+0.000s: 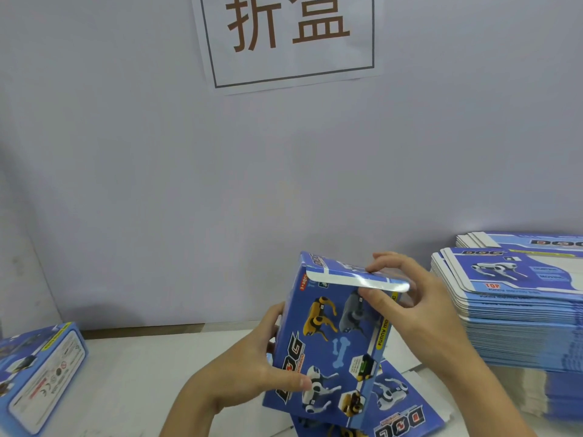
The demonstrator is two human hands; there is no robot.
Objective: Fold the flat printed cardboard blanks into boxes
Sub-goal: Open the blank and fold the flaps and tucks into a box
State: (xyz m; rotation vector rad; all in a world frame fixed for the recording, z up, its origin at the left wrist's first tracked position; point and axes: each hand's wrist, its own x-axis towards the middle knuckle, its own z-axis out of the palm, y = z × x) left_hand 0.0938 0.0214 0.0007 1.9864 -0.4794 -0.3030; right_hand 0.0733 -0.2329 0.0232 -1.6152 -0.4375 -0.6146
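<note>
Blue printed cardboard box, robot-dog artwork all over, is standing tilted in front of me at centre, its lower end resting on a flat blank lying on the bench at 6 o'clock. I am gripping the box's left edge with my left hand, thumb lying across the printed front near the "DOG" lettering, the other fingers wrapping behind where I cannot see them. My right hand is sitting at the box's 1 o'clock corner, pinching the top flap: fingers curling over the flap's upper side, thumb tucking under its rounded glossy edge. The flap is lying bent over the open top end, not yet tucked in.

At 3 o'clock, a tall stack of flat blanks is sitting on the bench, well apart from the box, topmost sheet showing a white robot dog and a red "TOP" mark. A second pile is rising just behind it against the wall. At 9 o'clock, a finished box is lying on its side near the bench's left edge, white label panel facing up, partly cut off by the frame.

At 12 o'clock, a white paper sign with two large brown characters inside a dark border is hanging on the pale wall.
</note>
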